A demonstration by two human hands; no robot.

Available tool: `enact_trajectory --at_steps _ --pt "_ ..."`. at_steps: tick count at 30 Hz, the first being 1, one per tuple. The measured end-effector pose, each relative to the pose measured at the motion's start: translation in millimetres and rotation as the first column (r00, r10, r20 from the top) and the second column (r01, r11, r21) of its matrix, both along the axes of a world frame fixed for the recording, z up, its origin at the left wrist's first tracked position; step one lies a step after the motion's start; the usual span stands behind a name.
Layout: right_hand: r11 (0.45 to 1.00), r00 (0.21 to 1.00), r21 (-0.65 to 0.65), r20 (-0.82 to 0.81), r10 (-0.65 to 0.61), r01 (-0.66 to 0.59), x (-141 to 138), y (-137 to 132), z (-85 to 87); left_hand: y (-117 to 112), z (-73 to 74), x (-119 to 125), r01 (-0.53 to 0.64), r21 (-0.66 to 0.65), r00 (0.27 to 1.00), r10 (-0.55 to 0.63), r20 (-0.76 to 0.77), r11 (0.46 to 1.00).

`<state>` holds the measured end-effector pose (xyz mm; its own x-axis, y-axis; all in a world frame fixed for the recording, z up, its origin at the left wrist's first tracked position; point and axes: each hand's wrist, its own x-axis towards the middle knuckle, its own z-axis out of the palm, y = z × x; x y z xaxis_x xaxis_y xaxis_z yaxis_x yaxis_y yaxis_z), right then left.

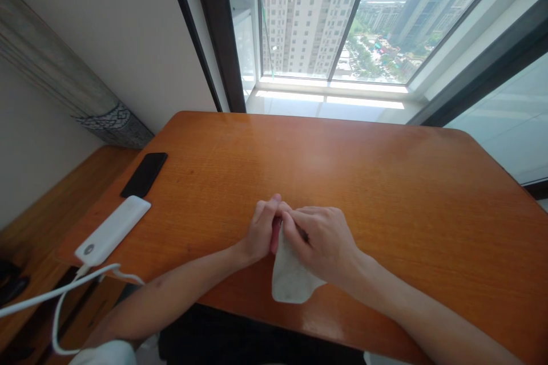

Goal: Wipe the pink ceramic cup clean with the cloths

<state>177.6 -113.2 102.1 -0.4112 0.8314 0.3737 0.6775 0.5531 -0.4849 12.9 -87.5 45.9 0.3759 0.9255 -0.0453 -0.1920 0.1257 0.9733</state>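
White cloth (291, 276), where?

Lower mid-frame, on orange wood table (385, 194); top edge bunched in both hands, lower end lying flat; pinkish bit (276, 235) btw hands, can't tell what.

Hands?

Left hand (260, 234) & right hand (321, 242) narrow, nearly meeting; both holding cloth, R fingers pinching on top.

Step?

Prob gathering/folding top edge; next move needs a grip shift, fingers still closed for now.

Nearby?

Black phone (144, 175) & white power bank (112, 231) on left of table; white cable (55, 296) trails lower left.

Bare hands (321, 245) and forearms (171, 291) meet white sleeves (103, 353).
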Motion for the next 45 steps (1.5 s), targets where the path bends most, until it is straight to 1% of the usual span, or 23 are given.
enact_trajectory --at_steps 4,6,9,11,13,15,17,18,20,21,23,24,25,27,30,33,35,37,38,39,40,43,45 --pt "0.980 0.971 0.155 -0.187 0.150 -0.122 -3 -2 7.3 5 10.0 0 0.015 -0.052 0.972 -0.002 0.234 0.999" --pt "0.970 0.927 0.174 -0.304 0.217 -0.170 -1 0 8.3 8 14.2 -1 0.025 -0.114 0.954 0.011 0.300 0.993" --pt "0.949 0.786 0.181 -0.533 0.314 -0.257 3 4 -0.3 10 14.9 0 0.100 -0.197 0.922 -0.016 0.388 0.975" --pt "0.944 0.685 0.194 -0.651 0.328 -0.268 4 4 -10.3 11 12.7 1 0.154 -0.205 0.905 -0.054 0.423 0.967" --pt "0.945 0.646 0.211 -0.691 0.325 -0.249 2 2 -18.0 13 10.8 2 0.190 -0.195 0.902 -0.093 0.421 0.962" --pt "0.929 0.696 0.259 -0.616 0.368 -0.262 1 2 -19.0 14 11.1 0 0.200 -0.174 0.915 -0.120 0.385 0.964" --pt "0.899 0.784 0.304 -0.450 0.427 -0.315 3 3 -12.4 16 14.4 -4 0.170 -0.113 0.942 -0.127 0.311 0.979" --pt "0.891 0.827 0.306 -0.357 0.435 -0.337 4 4 -7.1 17 16.9 -7 0.156 -0.053 0.956 -0.138 0.257 0.986" --pt "0.899 0.903 0.293 -0.188 0.387 -0.324 8 5 4.3 15 22.2 -12 0.161 0.135 0.977 -0.177 0.116 0.978" --pt "0.910 0.933 0.292 -0.115 0.340 -0.296 9 6 9.1 13 24.2 -14 0.178 0.245 0.981 -0.191 0.030 0.953" --pt "0.928 0.973 0.302 -0.006 0.233 -0.220 9 5 15.4 7 26.1 -16 0.168 0.421 0.985 -0.135 -0.106 0.892" --pt "0.936 0.983 0.304 0.019 0.182 -0.179 8 3 16.9 3 25.8 -15 0.133 0.464 0.987 -0.074 -0.142 0.876" --pt "0.944 0.989 0.296 0.022 0.146 -0.146 7 1 17.5 -1 24.8 -13 0.080 0.471 0.989 -0.011 -0.148 0.878" --pt "0.955 0.993 0.277 -0.022 0.116 -0.106 3 -4 18.2 -8 22.4 -10 -0.024 0.402 0.995 0.062 -0.082 0.916" --pt "0.946 0.974 0.294 -0.130 0.184 -0.139 0 -10 20.9 -10 21.0 -6 -0.063 0.244 0.992 0.035 0.119 0.968" --pt "0.936 0.920 0.274 -0.258 0.295 -0.223 2 -10 20.6 -5 22.5 -4 -0.037 0.108 0.959 0.005 0.284 0.993" --pt "0.933 0.841 0.249 -0.416 0.345 -0.260 3 -7 14.2 -1 22.5 -3 0.008 -0.004 0.943 -0.006 0.333 1.000" --pt "0.928 0.732 0.263 -0.572 0.371 -0.265 2 -5 4.1 1 20.7 -1 0.075 -0.091 0.935 -0.038 0.352 0.993" --pt "0.925 0.690 0.273 -0.617 0.378 -0.263 2 -4 -0.7 2 19.3 0 0.107 -0.109 0.931 -0.061 0.360 0.988" --pt "0.921 0.675 0.285 -0.628 0.388 -0.265 1 -4 -4.2 3 18.0 0 0.134 -0.110 0.927 -0.085 0.364 0.985" --pt "0.915 0.688 0.298 -0.604 0.402 -0.272 1 -3 -6.0 4 17.0 -1 0.150 -0.099 0.925 -0.104 0.366 0.984" --pt "0.892 0.811 0.328 -0.398 0.429 -0.311 3 -1 0.9 9 17.4 -6 0.132 -0.017 0.939 -0.120 0.322 0.991" --pt "0.896 0.883 0.320 -0.256 0.394 -0.307 6 0 11.5 14 20.0 -12 0.119 0.120 0.965 -0.143 0.221 0.986"
